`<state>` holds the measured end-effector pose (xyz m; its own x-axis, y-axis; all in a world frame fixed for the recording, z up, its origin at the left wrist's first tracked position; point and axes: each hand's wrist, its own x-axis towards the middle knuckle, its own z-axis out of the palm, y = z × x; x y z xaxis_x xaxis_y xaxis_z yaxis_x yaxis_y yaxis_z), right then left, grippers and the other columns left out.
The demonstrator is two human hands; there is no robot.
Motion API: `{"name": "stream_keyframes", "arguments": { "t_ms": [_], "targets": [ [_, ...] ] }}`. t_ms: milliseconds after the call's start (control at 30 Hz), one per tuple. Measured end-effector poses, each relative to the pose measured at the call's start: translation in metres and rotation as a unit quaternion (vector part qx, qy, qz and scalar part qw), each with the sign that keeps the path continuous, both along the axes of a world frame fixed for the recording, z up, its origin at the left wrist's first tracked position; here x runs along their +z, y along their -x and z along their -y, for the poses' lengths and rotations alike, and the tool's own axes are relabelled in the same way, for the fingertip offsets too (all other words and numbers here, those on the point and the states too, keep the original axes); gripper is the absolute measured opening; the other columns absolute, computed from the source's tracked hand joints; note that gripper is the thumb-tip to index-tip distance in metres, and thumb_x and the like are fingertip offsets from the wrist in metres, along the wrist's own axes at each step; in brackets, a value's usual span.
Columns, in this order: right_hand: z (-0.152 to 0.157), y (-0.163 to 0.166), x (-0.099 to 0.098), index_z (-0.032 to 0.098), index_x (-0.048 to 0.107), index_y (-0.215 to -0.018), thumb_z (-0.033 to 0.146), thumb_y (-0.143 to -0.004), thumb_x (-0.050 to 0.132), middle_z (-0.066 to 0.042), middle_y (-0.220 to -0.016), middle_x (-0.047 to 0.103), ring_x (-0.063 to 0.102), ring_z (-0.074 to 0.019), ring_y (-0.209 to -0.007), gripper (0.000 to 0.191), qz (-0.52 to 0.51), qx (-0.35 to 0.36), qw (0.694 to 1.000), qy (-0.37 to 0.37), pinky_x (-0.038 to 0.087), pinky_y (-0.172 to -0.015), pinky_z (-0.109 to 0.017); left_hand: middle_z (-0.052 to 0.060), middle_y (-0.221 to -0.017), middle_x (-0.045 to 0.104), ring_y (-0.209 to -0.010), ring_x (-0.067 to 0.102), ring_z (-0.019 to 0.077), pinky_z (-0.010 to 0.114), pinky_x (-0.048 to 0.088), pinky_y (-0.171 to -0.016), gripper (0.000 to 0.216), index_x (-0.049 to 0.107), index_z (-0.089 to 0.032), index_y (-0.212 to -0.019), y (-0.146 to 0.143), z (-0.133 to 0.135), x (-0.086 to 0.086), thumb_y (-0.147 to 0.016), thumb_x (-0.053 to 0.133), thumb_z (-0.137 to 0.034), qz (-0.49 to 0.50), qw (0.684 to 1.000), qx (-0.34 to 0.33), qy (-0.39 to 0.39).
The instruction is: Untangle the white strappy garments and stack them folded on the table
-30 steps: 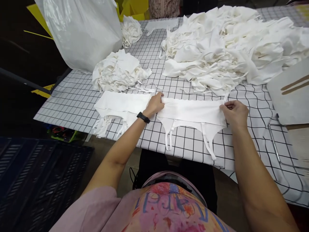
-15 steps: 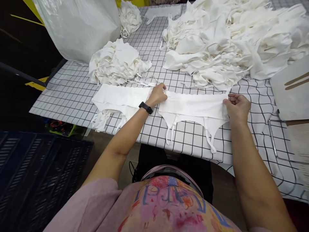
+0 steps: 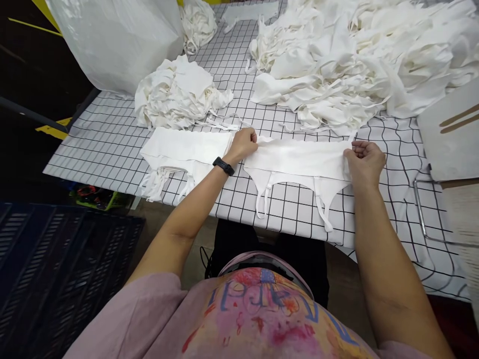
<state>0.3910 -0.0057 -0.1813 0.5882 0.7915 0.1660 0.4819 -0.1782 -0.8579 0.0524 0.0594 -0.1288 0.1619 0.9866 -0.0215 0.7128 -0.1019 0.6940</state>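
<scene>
A white strapped garment [image 3: 299, 162] lies flat near the front edge of the grid-patterned table [image 3: 108, 144], its thin straps hanging toward me. My left hand [image 3: 244, 143] pinches the garment's left end with curled fingers. My right hand [image 3: 364, 160] grips its right end, fingers closed on the fabric. The cloth is stretched straight between both hands. Just left of it sits a neat stack of similar white garments [image 3: 183, 152], which my left wrist with a black band crosses.
A big heap of white garments [image 3: 355, 60] fills the back right. A smaller crumpled pile [image 3: 175, 94] and a white plastic bag [image 3: 119, 40] stand at the back left. Grey cardboard [image 3: 449, 134] and a metal wire frame [image 3: 426, 214] lie right. A dark crate [image 3: 56, 274] sits below left.
Both hands keep hold of the garment's ends; the garment sits slightly further up the table in view as the camera shifted. The fabric looks a little flatter.
</scene>
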Motion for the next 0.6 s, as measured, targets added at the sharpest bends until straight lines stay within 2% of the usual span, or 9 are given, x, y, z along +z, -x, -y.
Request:
{"name": "stream_keyframes", "arguments": {
  "t_ms": [133,233,367,467,533,600],
  "targets": [
    [-0.003,-0.005,-0.008,0.017,0.072,-0.095,0.013,-0.070,0.070,0.003,-0.075,0.063,0.058,-0.0115,-0.065,0.026,-0.009,-0.008,1.000,-0.015,0.054,-0.076,-0.028,0.000,-0.073,0.057,-0.076,0.054,0.0181,0.034,0.043,-0.072,0.028,0.045,-0.021,-0.065,0.001,-0.003,-0.004,-0.062,0.057,0.005,0.003,1.000,0.027,-0.007],
    [-0.005,-0.007,-0.012,0.017,0.073,-0.096,0.013,-0.070,0.070,0.003,-0.075,0.064,0.060,-0.0113,-0.066,0.026,-0.005,-0.008,1.000,-0.025,0.054,-0.076,-0.028,0.001,-0.077,0.057,-0.078,0.055,0.0193,0.035,0.043,-0.073,0.031,0.049,-0.022,-0.076,0.000,-0.006,-0.009,-0.064,0.056,0.006,-0.014,0.999,0.032,-0.028],
    [-0.005,-0.007,-0.013,0.016,0.073,-0.096,0.012,-0.070,0.070,0.002,-0.075,0.066,0.061,-0.0114,-0.066,0.026,0.001,-0.013,1.000,-0.026,0.054,-0.074,-0.027,0.005,-0.092,0.061,-0.090,0.058,0.0240,0.040,0.045,-0.083,0.037,0.056,-0.023,-0.092,-0.002,0.004,-0.011,-0.070,0.052,0.007,-0.068,0.991,0.034,-0.107],
    [-0.004,-0.005,-0.011,0.016,0.073,-0.096,0.011,-0.071,0.069,0.002,-0.076,0.066,0.061,-0.0114,-0.066,0.026,0.007,-0.015,1.000,-0.026,0.055,-0.073,-0.027,0.008,-0.104,0.061,-0.104,0.055,0.0258,0.043,0.045,-0.092,0.024,0.058,-0.021,-0.089,-0.002,0.035,-0.002,-0.079,0.055,0.001,-0.088,0.985,-0.012,-0.147],
    [-0.003,-0.004,-0.009,0.017,0.073,-0.095,0.011,-0.071,0.069,0.002,-0.076,0.066,0.061,-0.0114,-0.066,0.025,0.009,-0.017,0.999,-0.027,0.055,-0.073,-0.027,0.006,-0.095,0.061,-0.100,0.054,0.0240,0.042,0.045,-0.094,0.012,0.058,-0.019,-0.079,0.000,0.066,0.006,-0.088,0.062,-0.013,-0.077,0.990,-0.073,-0.091],
    [-0.003,-0.003,-0.009,0.016,0.073,-0.095,0.011,-0.071,0.069,0.002,-0.076,0.066,0.061,-0.0115,-0.066,0.025,0.008,-0.019,0.999,-0.028,0.055,-0.072,-0.027,0.003,-0.087,0.060,-0.092,0.054,0.0211,0.043,0.044,-0.094,0.030,0.057,-0.018,-0.070,0.004,0.101,0.011,-0.094,0.065,-0.033,-0.049,0.990,-0.132,0.001]
  ]
}}
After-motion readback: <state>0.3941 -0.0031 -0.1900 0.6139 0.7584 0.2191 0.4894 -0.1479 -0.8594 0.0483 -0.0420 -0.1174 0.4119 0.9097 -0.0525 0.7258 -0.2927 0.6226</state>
